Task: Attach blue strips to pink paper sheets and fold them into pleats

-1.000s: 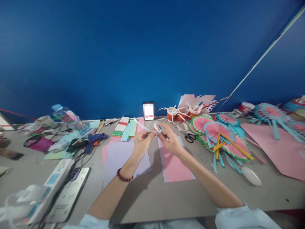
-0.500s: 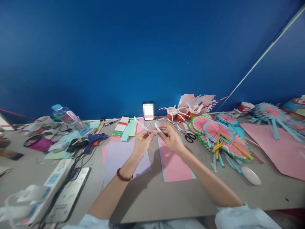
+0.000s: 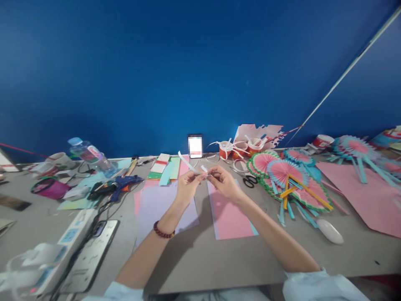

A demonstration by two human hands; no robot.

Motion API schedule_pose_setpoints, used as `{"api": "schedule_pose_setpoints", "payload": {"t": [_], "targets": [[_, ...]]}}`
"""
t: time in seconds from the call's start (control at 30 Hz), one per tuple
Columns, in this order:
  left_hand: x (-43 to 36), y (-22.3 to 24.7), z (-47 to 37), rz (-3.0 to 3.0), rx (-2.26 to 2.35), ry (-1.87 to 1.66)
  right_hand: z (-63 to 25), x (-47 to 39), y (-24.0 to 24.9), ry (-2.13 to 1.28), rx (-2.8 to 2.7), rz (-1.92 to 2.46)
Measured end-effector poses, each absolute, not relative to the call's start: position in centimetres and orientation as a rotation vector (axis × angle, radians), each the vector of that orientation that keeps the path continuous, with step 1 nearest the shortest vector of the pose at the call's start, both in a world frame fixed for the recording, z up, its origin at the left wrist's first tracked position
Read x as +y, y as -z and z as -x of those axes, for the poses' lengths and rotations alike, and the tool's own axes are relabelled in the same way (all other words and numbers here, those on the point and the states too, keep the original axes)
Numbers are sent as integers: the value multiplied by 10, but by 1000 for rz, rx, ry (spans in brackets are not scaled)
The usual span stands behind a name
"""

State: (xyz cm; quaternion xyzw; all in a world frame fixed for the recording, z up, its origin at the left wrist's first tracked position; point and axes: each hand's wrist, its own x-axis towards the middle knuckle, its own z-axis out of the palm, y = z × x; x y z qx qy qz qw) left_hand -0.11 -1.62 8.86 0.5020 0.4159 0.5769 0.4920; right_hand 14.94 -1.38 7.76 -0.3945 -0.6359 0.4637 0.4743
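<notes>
A narrow white strip [image 3: 185, 161] is pinched between the fingertips of my left hand [image 3: 187, 187], and its free end rises up and to the left. My right hand [image 3: 224, 182] meets the left one at the strip's other end, thumb and fingers closed on it; a small white piece of it [image 3: 204, 168] shows above the fingertips. Both hands hover over the grey table [image 3: 200, 263]. Below them lie a lilac sheet [image 3: 156, 209] at the left and a pink sheet [image 3: 232, 217] at the right.
Pleated paper fans [image 3: 288, 175] and black-handled scissors [image 3: 249, 180] lie to the right, near a white mouse [image 3: 330, 231]. Red cups [image 3: 225, 150] and a lit phone [image 3: 195, 146] stand at the back. Leftward are a bottle [image 3: 90, 154], a blue glue gun [image 3: 123, 184] and a power strip [image 3: 67, 246].
My right fingertips have shifted slightly left towards my left hand. The loop of the strip above them has turned and shows less. The strip's free end has moved a little right.
</notes>
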Motion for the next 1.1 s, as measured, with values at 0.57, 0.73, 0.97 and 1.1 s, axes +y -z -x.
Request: {"api": "schedule_pose_setpoints", "payload": {"t": [0.57, 0.73, 0.97, 1.1], "targets": [[-15, -91, 4, -1202, 1045, -1391, -148, -17, -81, -1213, -1552, 948], [-13, -92, 8, -1184, 1021, -1355, -148, -18, -80, -1239, -1556, 931], [-13, -93, 7, -1268, 1063, -1339, -149, -19, -82, -1114, -1590, 1005], [-16, -94, 4, -1320, 1086, -1327, -149, -23, -88, -941, -1623, 1054]]}}
